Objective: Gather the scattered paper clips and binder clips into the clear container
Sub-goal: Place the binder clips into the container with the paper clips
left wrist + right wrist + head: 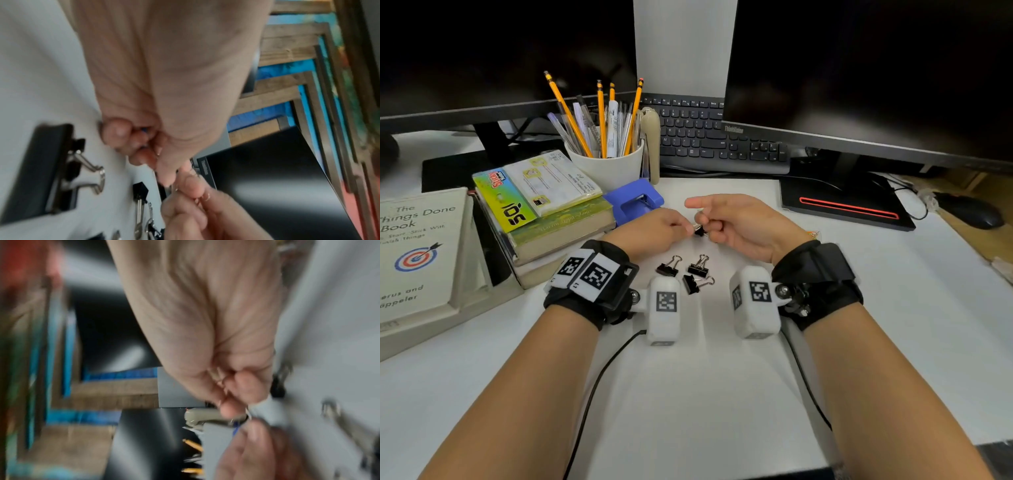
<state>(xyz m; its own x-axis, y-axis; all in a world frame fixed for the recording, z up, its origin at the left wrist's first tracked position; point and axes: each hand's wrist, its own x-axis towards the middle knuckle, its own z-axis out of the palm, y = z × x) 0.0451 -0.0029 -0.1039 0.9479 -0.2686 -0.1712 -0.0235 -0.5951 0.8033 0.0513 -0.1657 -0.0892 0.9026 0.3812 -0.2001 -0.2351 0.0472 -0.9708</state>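
Nearest to me on the white table (688, 394), three black binder clips lie loose between my wrists: one (668, 266) at about 11 o'clock of the group, one (699, 266) at 1 o'clock, and one (697, 283) at 6 o'clock. They sit close together with their wire handles sticking out at different angles.

Just beyond them, my two hands meet over the table. My left hand (654, 230) has its fingers curled and pinches something small and pale at its fingertips. My right hand (736, 224) pinches a small binder clip (700, 230) with thumb and curled fingers while the index finger points out toward 10 o'clock. Both wrist views are blurred, so I cannot tell what exactly my left fingertips grip.

Farther off, at 10 o'clock, stand a blue hole punch (635, 200), a stack of books (544, 219) and a white mug of pencils (607, 164).

I cannot see the clear container in any view. The risks, as I judge them: the tiny clip could spring from my two-handed pinch and skitter away, or my wrists could scatter the three loose clips.
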